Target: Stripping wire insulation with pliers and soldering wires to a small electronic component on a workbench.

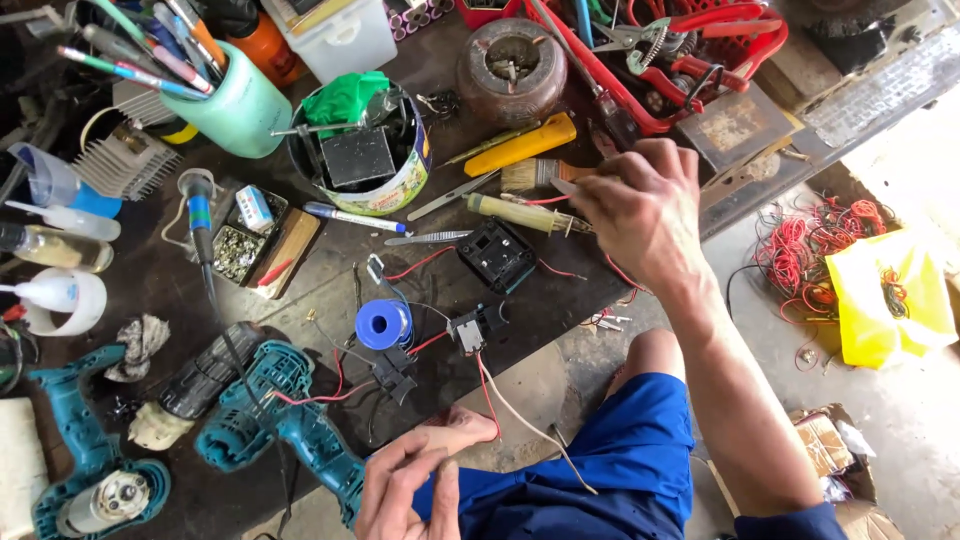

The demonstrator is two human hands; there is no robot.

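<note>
Teal plastic is showing at the bench's near edge, where an opened drill housing (285,420) is lying with red wires trailing out of it. The left hand (410,480) is resting just beside that housing, its fingers loosely curled and its thumb pressing on a white wire (520,415) that is running up to a small black switch block (470,328). The right hand (640,205) is reaching across the dark workbench (560,300), its fingers closing around the handle end of a yellowish soldering iron (520,213); the grip itself is partly hidden, so it is probably a pinch. A small brush (530,175) is lying just beyond the iron, and a blue solder spool (383,324) is sitting near the switch block. A black square part (497,255) is lying between the iron and the spool.
</note>
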